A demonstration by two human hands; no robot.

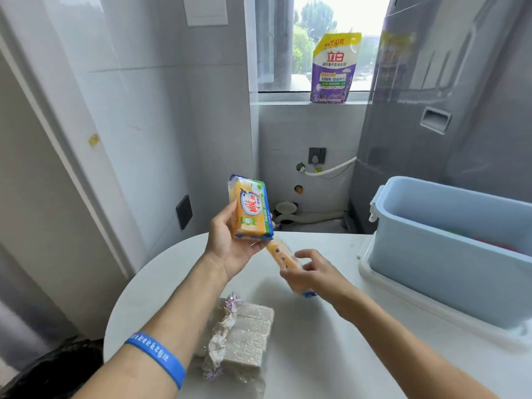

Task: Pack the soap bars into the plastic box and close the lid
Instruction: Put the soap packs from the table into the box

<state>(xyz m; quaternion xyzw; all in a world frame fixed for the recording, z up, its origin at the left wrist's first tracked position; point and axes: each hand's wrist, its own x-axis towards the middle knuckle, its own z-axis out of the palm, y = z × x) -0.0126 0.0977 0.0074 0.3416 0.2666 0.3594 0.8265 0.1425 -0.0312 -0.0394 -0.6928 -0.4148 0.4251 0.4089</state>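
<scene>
My left hand (227, 249) holds a yellow soap bar (250, 208) in a blue-edged wrapper upright above the white round table (316, 355). My right hand (313, 273) grips a second yellow wrapped soap bar (283, 259), blurred, just below and right of the first. A pack of beige soap bars (247, 338) in clear wrap with a ribbon lies on the table near me. The light blue plastic box (449, 272) stands open at the right, resting on its whitish lid (403, 300). Some red and green items show inside it.
A purple and yellow detergent pouch (334, 67) stands on the window sill. A grey appliance (449, 96) rises behind the box. Hoses and a wall socket (316, 155) sit low on the far wall. A dark bag (51, 367) lies at the lower left.
</scene>
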